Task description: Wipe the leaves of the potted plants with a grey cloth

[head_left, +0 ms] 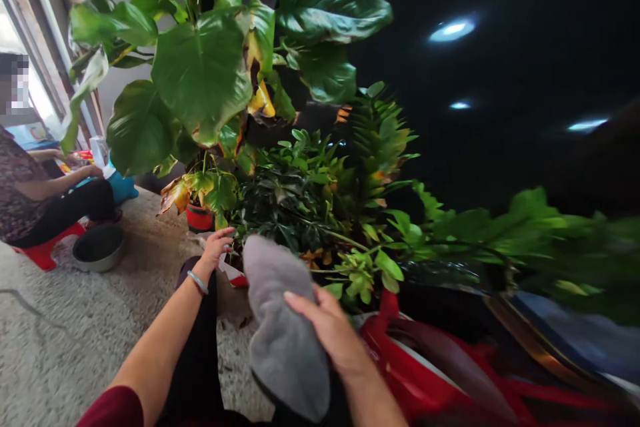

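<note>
A soft grey plush fabric piece (287, 327), long and narrowed at its middle, is in my right hand (333, 327). The thumb presses on its upper face, and the other fingers are partly hidden behind it. My left hand (218, 247), with a pale bangle at the wrist, reaches forward beside the plants. Its fingers are apart and nothing shows in them. Just past that hand lies a white and red object (233, 273), partly covered, whose kind I cannot make out. The plush piece hides part of my lap.
Large-leaved potted plants (200, 80) fill the area ahead, one in a red pot (200, 217). A red bag (420, 360) lies at right. At left, a person (35, 180) sits on a red stool (45, 255) near a dark basin (99, 247).
</note>
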### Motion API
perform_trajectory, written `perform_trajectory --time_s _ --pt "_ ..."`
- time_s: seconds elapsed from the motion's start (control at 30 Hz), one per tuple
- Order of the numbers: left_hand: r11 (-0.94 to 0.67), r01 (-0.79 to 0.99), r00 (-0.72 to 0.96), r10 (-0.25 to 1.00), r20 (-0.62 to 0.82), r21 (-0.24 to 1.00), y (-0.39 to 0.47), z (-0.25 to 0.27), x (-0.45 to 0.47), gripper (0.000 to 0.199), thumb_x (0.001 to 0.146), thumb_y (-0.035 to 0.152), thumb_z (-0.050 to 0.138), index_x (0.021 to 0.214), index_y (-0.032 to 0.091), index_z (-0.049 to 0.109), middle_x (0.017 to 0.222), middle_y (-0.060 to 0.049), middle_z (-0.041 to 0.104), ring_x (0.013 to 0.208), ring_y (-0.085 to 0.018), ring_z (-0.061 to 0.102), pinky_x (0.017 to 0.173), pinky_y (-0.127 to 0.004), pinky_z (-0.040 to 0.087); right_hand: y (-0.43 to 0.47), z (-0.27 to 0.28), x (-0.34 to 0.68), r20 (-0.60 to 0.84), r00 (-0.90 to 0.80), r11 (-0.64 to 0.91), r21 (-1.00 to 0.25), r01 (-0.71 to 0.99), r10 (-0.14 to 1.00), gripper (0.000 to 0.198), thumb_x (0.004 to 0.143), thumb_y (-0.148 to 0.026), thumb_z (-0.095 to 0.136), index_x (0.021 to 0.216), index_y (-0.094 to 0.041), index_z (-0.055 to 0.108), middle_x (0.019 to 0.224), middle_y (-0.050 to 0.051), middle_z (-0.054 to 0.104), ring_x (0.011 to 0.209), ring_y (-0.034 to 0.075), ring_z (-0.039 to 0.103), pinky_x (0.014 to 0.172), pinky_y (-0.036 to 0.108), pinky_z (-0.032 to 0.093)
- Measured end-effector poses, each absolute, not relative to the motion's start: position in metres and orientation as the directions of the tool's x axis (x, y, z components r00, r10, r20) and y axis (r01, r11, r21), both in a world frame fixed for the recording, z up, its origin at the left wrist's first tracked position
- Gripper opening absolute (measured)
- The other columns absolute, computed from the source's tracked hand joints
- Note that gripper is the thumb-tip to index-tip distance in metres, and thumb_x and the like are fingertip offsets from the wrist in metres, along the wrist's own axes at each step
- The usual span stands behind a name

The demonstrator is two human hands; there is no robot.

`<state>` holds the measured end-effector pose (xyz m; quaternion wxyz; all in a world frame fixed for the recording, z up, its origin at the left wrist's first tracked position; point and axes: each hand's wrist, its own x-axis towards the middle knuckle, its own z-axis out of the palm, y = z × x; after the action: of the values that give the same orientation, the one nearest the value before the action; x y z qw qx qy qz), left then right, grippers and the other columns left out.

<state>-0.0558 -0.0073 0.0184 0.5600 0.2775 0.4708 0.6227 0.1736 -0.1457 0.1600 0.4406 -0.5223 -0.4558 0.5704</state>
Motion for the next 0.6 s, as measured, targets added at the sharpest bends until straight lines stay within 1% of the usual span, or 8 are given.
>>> perform_trajectory --time_s 0.07,0.13,0.17,0.23,0.33,0.43,0.5,0.6 --pt "0.073 -0.446 -0.110 0.985 -0.135 0.892 -0.010 0.022 -0.049 0.032 0.062 0.015 0.075 0.094 0.015 0.079 0.117 -0.012 0.069 0.093 -0.020 0.061 0.073 -0.027 0.052 -0.126 0.181 0.193 -0.155 0.075 -0.146 -0.984 -0.104 0.985 0.040 0.054 -0.043 0.084 0.086 -0.021 0.077 0.073 0.006 0.077 0.073 0.031 0.073 0.069 0.040 0.058" --pt "0.077 -0.456 -0.043 0.993 -0.109 0.887 -0.013 0.026 -0.040 0.032 0.063 0.017 0.076 0.095 0.016 0.079 0.128 -0.012 0.065 0.098 -0.021 0.061 0.075 -0.027 0.054 -0.096 0.191 0.199 -0.099 0.225 -0.064 -0.986 -0.157 0.969 0.039 0.052 -0.041 0.082 0.085 -0.021 0.075 0.072 0.005 0.077 0.075 0.030 0.073 0.073 0.040 0.058" --pt "0.080 -0.464 -0.027 0.994 -0.105 0.882 -0.014 0.027 -0.035 0.035 0.063 0.016 0.076 0.098 0.016 0.078 0.132 -0.011 0.064 0.099 -0.021 0.062 0.074 -0.027 0.054 -0.083 0.189 0.198 -0.104 0.255 -0.060 -0.983 -0.176 0.961 0.035 0.052 -0.041 0.080 0.081 -0.022 0.073 0.069 0.004 0.076 0.076 0.030 0.073 0.074 0.041 0.057" --pt "0.090 -0.480 -0.022 0.993 -0.114 0.873 -0.014 0.027 -0.026 0.043 0.063 0.014 0.075 0.106 0.018 0.077 0.135 -0.010 0.063 0.097 -0.020 0.062 0.073 -0.028 0.054 -0.069 0.172 0.188 -0.176 0.223 -0.132 -0.971 -0.201 0.959 0.027 0.052 -0.041 0.076 0.071 -0.024 0.069 0.063 0.004 0.073 0.076 0.032 0.072 0.075 0.043 0.057" --pt "0.113 -0.489 -0.026 0.989 -0.144 0.865 -0.011 0.026 -0.019 0.047 0.063 0.014 0.076 0.109 0.018 0.076 0.131 -0.010 0.064 0.094 -0.020 0.062 0.072 -0.028 0.054 -0.091 0.136 0.174 -0.295 0.092 -0.277 -0.945 -0.172 0.951 0.022 0.051 -0.042 0.077 0.063 -0.025 0.069 0.059 0.008 0.072 0.072 0.035 0.072 0.073 0.048 0.057" --pt "0.135 -0.460 0.010 0.989 -0.147 0.878 -0.008 0.024 -0.018 0.045 0.063 0.015 0.077 0.108 0.018 0.076 0.121 -0.010 0.068 0.093 -0.020 0.062 0.074 -0.030 0.054 -0.131 0.121 0.178 -0.309 0.029 -0.303 -0.945 -0.125 0.951 0.025 0.052 -0.045 0.081 0.067 -0.026 0.073 0.067 0.009 0.076 0.073 0.036 0.072 0.076 0.049 0.056" --pt "0.156 -0.423 0.053 0.988 -0.147 0.893 -0.008 0.024 -0.016 0.041 0.063 0.017 0.078 0.103 0.018 0.077 0.108 -0.009 0.070 0.093 -0.021 0.063 0.075 -0.030 0.053 -0.143 0.130 0.189 -0.251 0.057 -0.243 -0.963 -0.119 0.966 0.031 0.055 -0.048 0.082 0.076 -0.026 0.076 0.076 0.008 0.078 0.079 0.035 0.072 0.079 0.048 0.055" --pt "0.181 -0.366 0.125 0.982 -0.144 0.913 -0.010 0.024 -0.009 0.029 0.061 0.023 0.080 0.090 0.016 0.076 0.098 -0.008 0.071 0.093 -0.022 0.064 0.075 -0.030 0.053 -0.129 0.152 0.207 -0.097 0.205 -0.072 -0.990 -0.122 0.974 0.039 0.056 -0.047 0.082 0.086 -0.023 0.077 0.085 0.007 0.079 0.088 0.033 0.072 0.083 0.044 0.054"
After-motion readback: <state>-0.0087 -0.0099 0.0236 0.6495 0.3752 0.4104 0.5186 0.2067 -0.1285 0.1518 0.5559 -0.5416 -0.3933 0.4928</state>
